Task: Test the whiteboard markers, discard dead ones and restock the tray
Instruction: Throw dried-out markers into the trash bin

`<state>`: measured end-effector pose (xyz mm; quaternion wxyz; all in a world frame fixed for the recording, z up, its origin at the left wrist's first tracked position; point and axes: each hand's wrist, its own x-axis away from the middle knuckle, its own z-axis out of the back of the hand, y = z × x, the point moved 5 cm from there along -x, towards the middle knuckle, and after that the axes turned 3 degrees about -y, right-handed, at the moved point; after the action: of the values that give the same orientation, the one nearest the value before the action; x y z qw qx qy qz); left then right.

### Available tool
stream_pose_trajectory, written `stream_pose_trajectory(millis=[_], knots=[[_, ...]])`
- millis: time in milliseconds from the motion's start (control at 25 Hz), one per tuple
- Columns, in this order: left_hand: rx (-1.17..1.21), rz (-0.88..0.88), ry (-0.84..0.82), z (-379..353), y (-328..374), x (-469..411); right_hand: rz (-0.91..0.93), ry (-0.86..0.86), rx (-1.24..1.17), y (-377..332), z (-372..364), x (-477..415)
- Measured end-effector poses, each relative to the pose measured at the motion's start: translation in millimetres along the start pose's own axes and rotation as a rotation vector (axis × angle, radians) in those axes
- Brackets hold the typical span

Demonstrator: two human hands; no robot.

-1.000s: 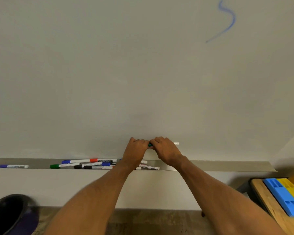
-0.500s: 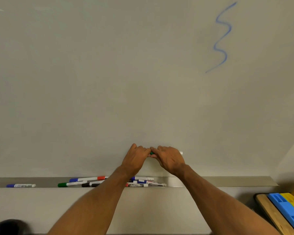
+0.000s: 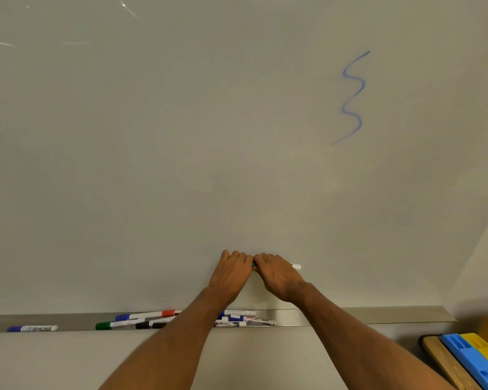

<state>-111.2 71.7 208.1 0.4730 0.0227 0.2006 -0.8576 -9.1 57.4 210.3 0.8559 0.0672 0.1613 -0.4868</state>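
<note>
Both hands are up against the plain white whiteboard (image 3: 181, 136), just above the tray, and they meet on one white-barrelled marker with a green end (image 3: 295, 266) that lies level. Left hand (image 3: 233, 273): grip closed, fingers curled over the green end, probably the cap, as only a sliver shows between the hands. Right hand (image 3: 276, 277): grip closed round the barrel, with the white tail poking out to the right. Knuckles of the two hands touch.

A wavy blue marker line (image 3: 354, 97) is drawn on the board, upper right, well apart from the hands.

The long grey metal tray (image 3: 392, 316) runs along the board's bottom edge. In it:
- a lone blue-capped marker (image 3: 31, 328) at far left
- a green-capped marker (image 3: 116, 324)
- a blue-and-red-ended marker (image 3: 147, 315)
- a black-capped marker (image 3: 152, 324)
- a loose pile of white markers (image 3: 243, 319) just past the left forearm

At bottom right, a blue plastic organiser (image 3: 468, 358) and a yellow plastic organiser (image 3: 487, 347) sit side by side on a wooden desk (image 3: 445, 364).
</note>
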Motion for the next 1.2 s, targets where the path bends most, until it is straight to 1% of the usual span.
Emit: stream_pose_trajectory(millis=[80, 200, 400, 520, 600, 680, 760, 880, 960, 1040, 1120, 1200], knots=[[-0.012, 0.004, -0.017, 3.8, 0.1, -0.8, -0.021, 0.026, -0.018, -2.0, -0.5, 1.7], [-0.025, -0.056, 0.131, 17.1, -4.1, 5.8, -0.058, 0.075, -0.009, -1.4, 2.7, 4.0], [-0.004, -0.090, 0.222, 5.8, -3.3, 9.6, -0.078, 0.076, 0.000, -2.2, 2.3, 6.3], [-0.020, -0.075, 0.267, 1.0, -4.1, 11.6, -0.091, 0.089, 0.041, 3.0, 2.3, 10.2], [-0.009, -0.067, 0.314, 3.1, -6.2, 12.1, -0.085, 0.087, -0.011, 5.1, 8.0, 9.4], [0.004, -0.019, 0.382, 13.9, -13.6, 9.0, -0.128, 0.105, -0.151, 7.8, 17.3, 4.2], [0.020, 0.052, 0.469, 28.9, -24.7, 2.1, -0.197, 0.166, -0.277, 15.2, 28.4, 0.4], [-0.021, 0.125, 0.619, 50.7, -44.7, -8.8, -0.228, 0.259, -0.282, 26.6, 50.3, -10.5], [-0.065, 0.103, 0.700, 68.3, -54.7, -17.9, -0.207, 0.367, -0.298, 30.1, 75.8, -20.4], [-0.089, 0.087, 0.747, 94.8, -64.0, -30.5, -0.161, 0.466, -0.302, 32.3, 105.9, -33.0], [-0.100, 0.083, 0.803, 130.7, -73.8, -46.2, -0.144, 0.535, -0.356, 37.9, 137.9, -45.1], [-0.110, 0.080, 0.864, 168.5, -83.3, -63.9, -0.120, 0.645, -0.379, 44.7, 172.6, -54.8]])
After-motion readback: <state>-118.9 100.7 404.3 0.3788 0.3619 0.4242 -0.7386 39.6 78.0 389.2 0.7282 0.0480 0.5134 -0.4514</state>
